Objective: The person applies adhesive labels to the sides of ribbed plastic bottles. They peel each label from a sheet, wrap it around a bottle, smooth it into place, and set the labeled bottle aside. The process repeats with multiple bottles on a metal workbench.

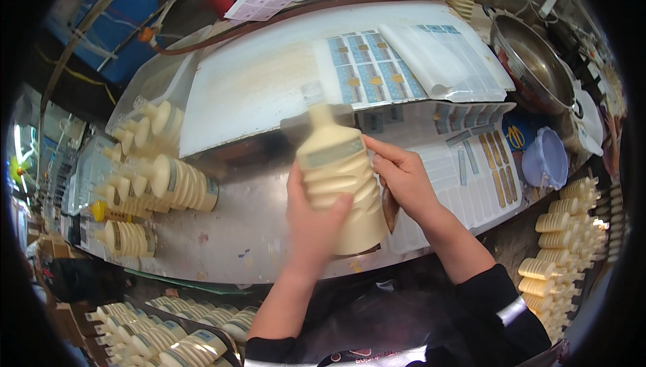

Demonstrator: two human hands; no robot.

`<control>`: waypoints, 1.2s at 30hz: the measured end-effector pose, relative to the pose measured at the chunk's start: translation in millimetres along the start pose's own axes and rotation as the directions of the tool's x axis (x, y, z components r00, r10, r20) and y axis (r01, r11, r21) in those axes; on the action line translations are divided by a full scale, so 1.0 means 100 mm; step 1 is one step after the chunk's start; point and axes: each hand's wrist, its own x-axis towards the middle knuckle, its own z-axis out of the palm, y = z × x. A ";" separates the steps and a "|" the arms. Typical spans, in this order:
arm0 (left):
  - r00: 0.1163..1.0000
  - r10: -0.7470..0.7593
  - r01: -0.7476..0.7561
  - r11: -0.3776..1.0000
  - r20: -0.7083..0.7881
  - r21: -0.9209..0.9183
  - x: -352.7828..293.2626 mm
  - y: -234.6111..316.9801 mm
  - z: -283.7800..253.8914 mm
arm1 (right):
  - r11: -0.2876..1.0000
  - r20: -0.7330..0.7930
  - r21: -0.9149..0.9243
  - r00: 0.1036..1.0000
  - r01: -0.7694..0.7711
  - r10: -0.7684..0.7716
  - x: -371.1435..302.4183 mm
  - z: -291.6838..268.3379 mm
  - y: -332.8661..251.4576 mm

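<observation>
My left hand [313, 222], blurred by motion, is wrapped around the lower left side of a cream plastic bottle [336, 182] with a ridged body and narrow neck. The bottle stands tilted slightly over the metal table, and a pale blue label strip [330, 152] crosses its shoulder. Against the bottle's right side, my right hand [404, 175] has its fingers closed, the index fingertip at the label's end. From under those fingers a brown, flat, pointed piece [389, 211] hangs down; it seems held there, partly hidden by the hand.
A white board [249, 84] carries label sheets [373, 67]. Beside it lies a white tray [471, 192] with cut label strips. Labelled bottles [178, 182] stand at the left, more bottles [552, 252] at the right. A purple basin [545, 158] and metal pan [535, 57] sit far right.
</observation>
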 end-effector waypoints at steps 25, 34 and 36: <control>0.993 -0.112 0.115 0.954 0.025 -0.278 0.46 -0.07 -0.27 | 0.993 0.064 -0.109 0.997 -0.035 0.042 0.44 0.02 -0.03; 0.985 -0.171 0.154 0.853 0.012 -0.499 0.64 -0.25 -0.16 | 0.988 0.054 -0.149 0.997 -0.045 0.054 0.57 0.13 0.01; 0.985 -0.173 0.153 0.856 0.004 -0.493 0.64 -0.27 -0.15 | 0.984 0.054 -0.143 0.992 -0.102 0.111 0.55 0.12 -0.04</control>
